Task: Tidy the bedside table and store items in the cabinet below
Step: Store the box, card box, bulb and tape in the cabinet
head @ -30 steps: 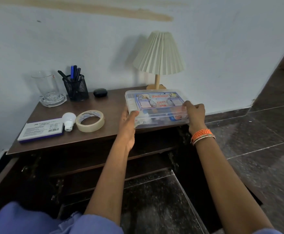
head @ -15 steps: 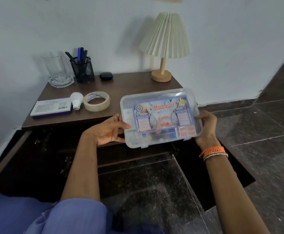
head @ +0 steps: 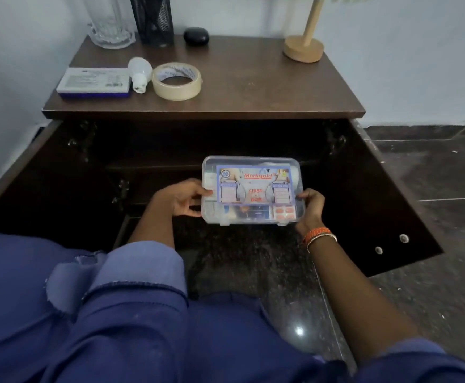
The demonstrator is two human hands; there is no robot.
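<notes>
Fingers of left hand (head: 183, 199) and right hand (head: 311, 205) grip the first-aid box (head: 252, 190) before the open cabinet (head: 377, 189)

the top edge is cutting off the clear ribbed glass (head: 107, 22), black mesh pen holder (head: 152, 19) and wooden-based lamp (head: 304, 45); the dark open cabinet's interior (head: 198, 145) is staying unreadable.
</notes>
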